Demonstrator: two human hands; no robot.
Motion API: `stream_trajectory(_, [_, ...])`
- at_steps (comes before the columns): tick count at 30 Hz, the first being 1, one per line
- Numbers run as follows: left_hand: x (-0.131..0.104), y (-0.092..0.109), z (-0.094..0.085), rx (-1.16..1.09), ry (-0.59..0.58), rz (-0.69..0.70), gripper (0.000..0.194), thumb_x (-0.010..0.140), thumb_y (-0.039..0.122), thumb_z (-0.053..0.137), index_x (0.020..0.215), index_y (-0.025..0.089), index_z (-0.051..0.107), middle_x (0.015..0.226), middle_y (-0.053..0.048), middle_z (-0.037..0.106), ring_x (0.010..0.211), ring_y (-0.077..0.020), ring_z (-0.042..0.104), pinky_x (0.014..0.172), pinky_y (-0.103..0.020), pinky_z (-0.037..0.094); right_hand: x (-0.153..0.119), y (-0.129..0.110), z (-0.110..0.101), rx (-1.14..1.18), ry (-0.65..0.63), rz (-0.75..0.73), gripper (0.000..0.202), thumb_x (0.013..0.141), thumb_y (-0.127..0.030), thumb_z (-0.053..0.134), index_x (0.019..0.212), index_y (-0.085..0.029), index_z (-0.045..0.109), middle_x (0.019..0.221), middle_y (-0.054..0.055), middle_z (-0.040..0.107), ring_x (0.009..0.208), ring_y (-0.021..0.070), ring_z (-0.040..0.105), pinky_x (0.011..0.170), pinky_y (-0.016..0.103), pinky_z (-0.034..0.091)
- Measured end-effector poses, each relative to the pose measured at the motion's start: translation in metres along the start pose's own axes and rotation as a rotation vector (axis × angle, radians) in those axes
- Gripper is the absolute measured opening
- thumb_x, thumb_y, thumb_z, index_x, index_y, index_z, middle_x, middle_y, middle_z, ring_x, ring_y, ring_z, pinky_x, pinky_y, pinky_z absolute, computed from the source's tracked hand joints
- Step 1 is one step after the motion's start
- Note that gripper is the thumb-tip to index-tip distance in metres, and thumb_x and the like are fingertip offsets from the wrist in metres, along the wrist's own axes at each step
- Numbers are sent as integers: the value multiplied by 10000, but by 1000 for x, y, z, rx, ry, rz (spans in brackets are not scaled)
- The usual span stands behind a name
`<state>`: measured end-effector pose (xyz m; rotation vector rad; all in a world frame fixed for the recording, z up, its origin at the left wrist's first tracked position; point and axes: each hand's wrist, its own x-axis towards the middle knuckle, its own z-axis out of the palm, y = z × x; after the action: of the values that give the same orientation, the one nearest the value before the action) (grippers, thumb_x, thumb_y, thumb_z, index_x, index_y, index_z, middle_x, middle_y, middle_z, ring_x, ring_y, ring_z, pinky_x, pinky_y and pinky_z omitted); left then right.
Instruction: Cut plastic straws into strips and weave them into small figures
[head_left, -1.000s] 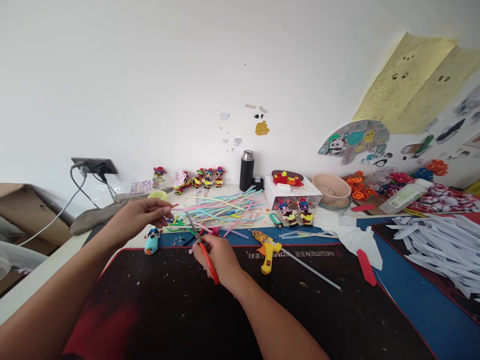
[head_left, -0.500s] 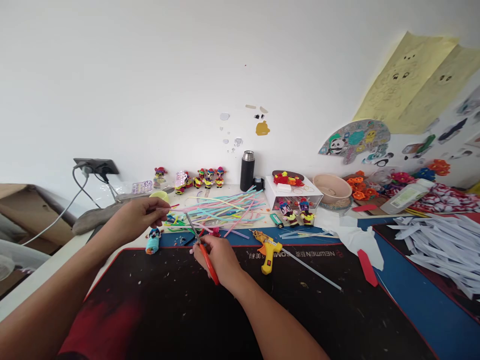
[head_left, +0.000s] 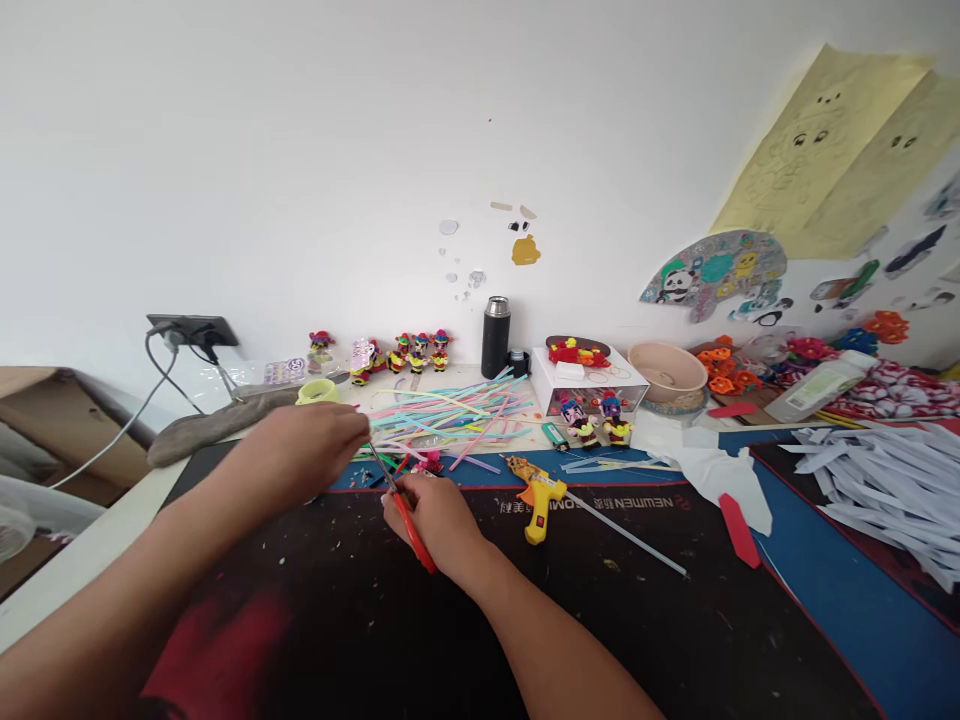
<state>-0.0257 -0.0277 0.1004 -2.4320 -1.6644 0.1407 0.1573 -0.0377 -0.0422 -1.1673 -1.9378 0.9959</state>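
My right hand (head_left: 439,515) is wrapped round orange-handled scissors (head_left: 409,525), whose metal blades point up and away to the left. Close by the blade tips is my left hand (head_left: 315,450), its fingers pinched together. Whatever they hold, if anything, is too small or hidden to make out. Behind both hands lies a loose heap of pastel plastic strips (head_left: 450,415). A small pink piece (head_left: 429,462) sits just past the scissors. The left hand and forearm cover the spot where a small blue-wrapped figure lay.
A yellow glue gun (head_left: 541,500) with a long glue stick lies right of my right hand. Farther back stand a black thermos (head_left: 495,338), a white box (head_left: 592,375) and small figures (head_left: 420,352). A tape roll (head_left: 318,391) is at left, folded white paper strips (head_left: 877,490) at right.
My left hand has moved right, up to the scissor tips, and now covers the blue-wrapped figure. The right hand with the scissors has stayed nearly in place. The view has shifted slightly.
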Motion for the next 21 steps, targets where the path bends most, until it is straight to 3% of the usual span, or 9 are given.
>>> stream_trajectory(2, [15, 11, -2, 88, -60, 136, 212, 876, 153, 532, 853, 225, 730, 882, -101, 771, 864, -289, 724, 678, -339, 467, -1, -2, -2, -50, -4, -7, 101, 884, -237, 659, 850, -181, 735, 709, 25, 694, 595, 129, 552, 580, 231, 338])
stream_trajectory(5, [43, 15, -4, 104, -93, 203, 230, 853, 110, 537, 801, 208, 739, 857, -120, 758, 838, -287, 708, 667, -333, 452, -3, -9, -8, -111, -11, 4, 125, 907, -256, 645, 877, -185, 744, 713, 29, 696, 576, 130, 526, 571, 240, 319])
stream_trajectory(8, [72, 2, -4, -70, -138, 181, 163, 773, 169, 619, 681, 222, 742, 794, -106, 749, 747, -267, 679, 679, -333, 442, -5, -13, -12, -129, -21, -24, 159, 920, -299, 646, 917, -200, 771, 743, 43, 713, 600, 143, 543, 579, 244, 326])
stream_trajectory(12, [93, -31, 5, -417, -311, 117, 107, 683, 316, 669, 625, 253, 734, 676, -41, 719, 668, -240, 634, 643, -312, 416, -5, -12, -10, -68, -11, -33, 152, 902, -292, 658, 905, -209, 785, 739, 39, 714, 614, 146, 555, 583, 239, 346])
stream_trajectory(15, [85, -50, 19, -761, -284, 27, 244, 675, 488, 702, 632, 248, 716, 615, -3, 644, 634, -205, 592, 618, -276, 426, -4, -13, -9, 39, 0, -16, 153, 901, -291, 657, 880, -196, 775, 692, 16, 684, 587, 131, 536, 569, 228, 356])
stream_trajectory(17, [70, -53, 33, -968, -220, -45, 282, 692, 520, 716, 730, 241, 736, 660, 10, 638, 629, -177, 561, 605, -258, 423, -3, -15, -9, 119, 5, 15, 172, 918, -302, 641, 879, -190, 765, 652, 0, 651, 561, 123, 529, 561, 223, 363])
stream_trajectory(21, [33, -35, 61, -1199, -28, -131, 366, 766, 567, 720, 686, 219, 638, 622, 23, 569, 613, -159, 504, 612, -261, 432, -4, -20, -11, 233, -3, 124, 179, 938, -311, 631, 894, -197, 761, 600, -21, 600, 502, 114, 526, 529, 219, 368])
